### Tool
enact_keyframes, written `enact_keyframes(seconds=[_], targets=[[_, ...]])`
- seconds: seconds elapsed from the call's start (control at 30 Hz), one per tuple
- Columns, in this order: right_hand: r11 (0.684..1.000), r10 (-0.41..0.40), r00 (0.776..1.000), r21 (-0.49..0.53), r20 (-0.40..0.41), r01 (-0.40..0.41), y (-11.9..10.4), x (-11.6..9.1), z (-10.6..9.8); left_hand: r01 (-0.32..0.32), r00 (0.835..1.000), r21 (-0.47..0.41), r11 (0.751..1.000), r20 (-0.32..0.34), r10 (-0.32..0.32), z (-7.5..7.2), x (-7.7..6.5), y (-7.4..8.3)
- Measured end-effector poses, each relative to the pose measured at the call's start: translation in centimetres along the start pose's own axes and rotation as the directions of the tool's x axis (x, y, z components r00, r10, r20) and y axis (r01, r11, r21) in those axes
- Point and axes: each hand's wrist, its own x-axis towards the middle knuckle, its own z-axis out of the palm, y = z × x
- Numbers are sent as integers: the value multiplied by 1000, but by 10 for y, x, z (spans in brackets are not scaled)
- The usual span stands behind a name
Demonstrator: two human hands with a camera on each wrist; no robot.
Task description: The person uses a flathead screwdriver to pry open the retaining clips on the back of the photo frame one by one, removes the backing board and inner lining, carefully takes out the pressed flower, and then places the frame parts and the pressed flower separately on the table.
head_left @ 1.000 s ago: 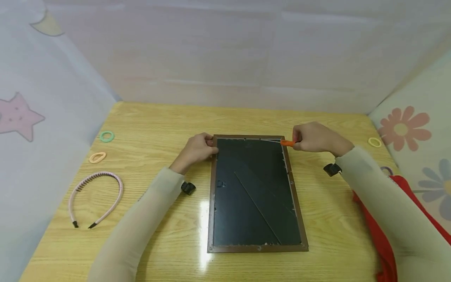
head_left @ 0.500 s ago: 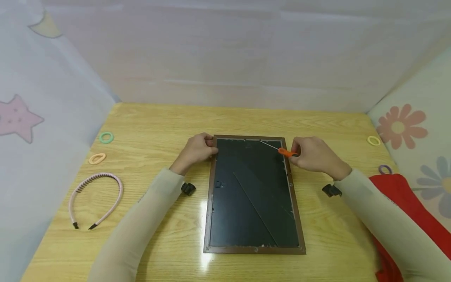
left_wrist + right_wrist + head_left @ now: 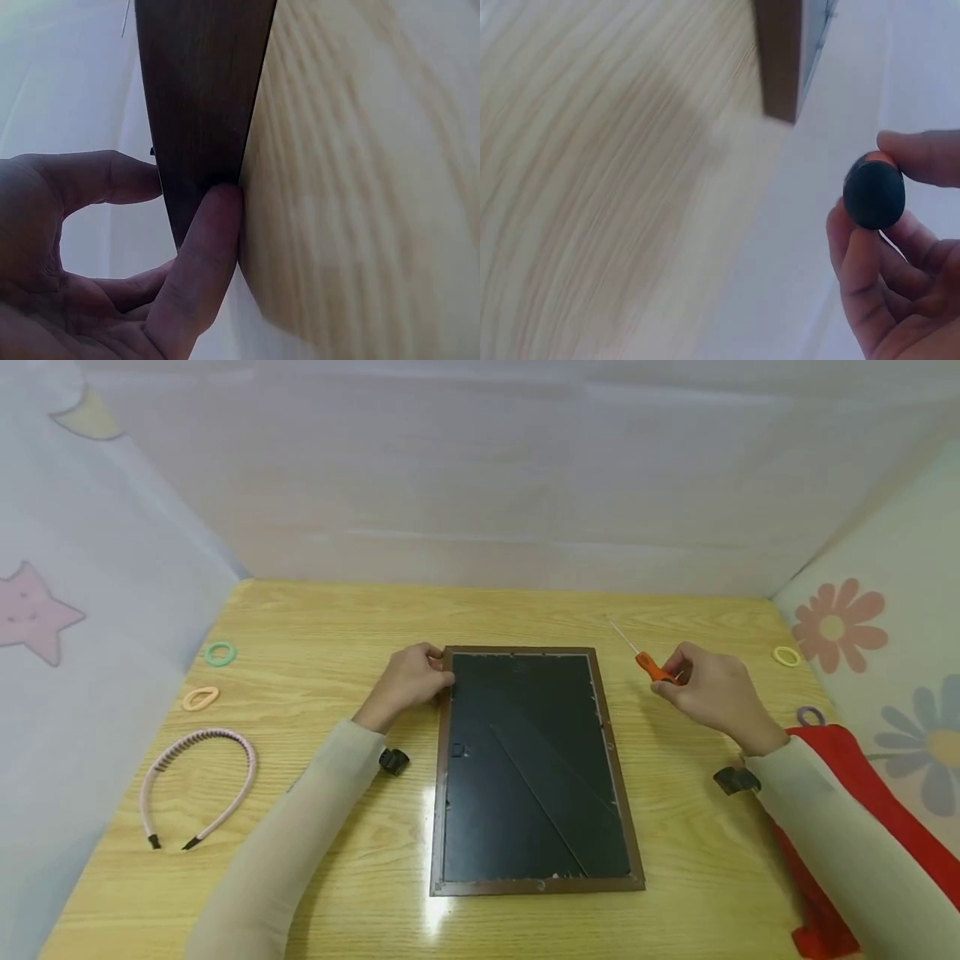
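A brown-edged picture frame [image 3: 538, 886] lies with its black backing upward on the wooden table. My left hand [image 3: 407, 687] grips its far left corner; in the left wrist view the thumb [image 3: 112, 176] presses one face and a finger [image 3: 199, 270] lies along the side edge. Off to the right of the frame, my right hand [image 3: 712, 687] pinches an orange-handled screwdriver [image 3: 651, 665], its thin shaft pointing away to the far left. From the right wrist the handle's dark end [image 3: 874, 195] shows between thumb and fingers, apart from the frame.
On the left lie a pink headband [image 3: 253, 768], a green hair tie [image 3: 220, 653] and an orange one [image 3: 200, 698]. At the right are a yellow hair tie [image 3: 787, 657], a purple one [image 3: 811, 716] and red cloth [image 3: 832, 760], partly under my right forearm.
The screwdriver tip has left the frame's far edge. My right hand has carried it rightward, clear of the frame, with the shaft now angled upward in view. My left hand keeps its grip.
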Motion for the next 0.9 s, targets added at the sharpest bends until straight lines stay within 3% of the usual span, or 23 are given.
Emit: enact_keyframes(seconds=[0.4, 0.7, 0.9], targets=[[980, 196, 971, 47, -136, -191, 62, -1, -8, 20, 998, -91, 996, 57, -15, -5, -1, -10], [971, 236, 971, -27, -24, -237, 100, -6, -4, 35, 998, -128, 991, 57, -28, -5, -1, -13], [960, 273, 960, -81, 69, -267, 111, -10, 2, 31, 998, -147, 989, 67, -22, -3, -5, -16]])
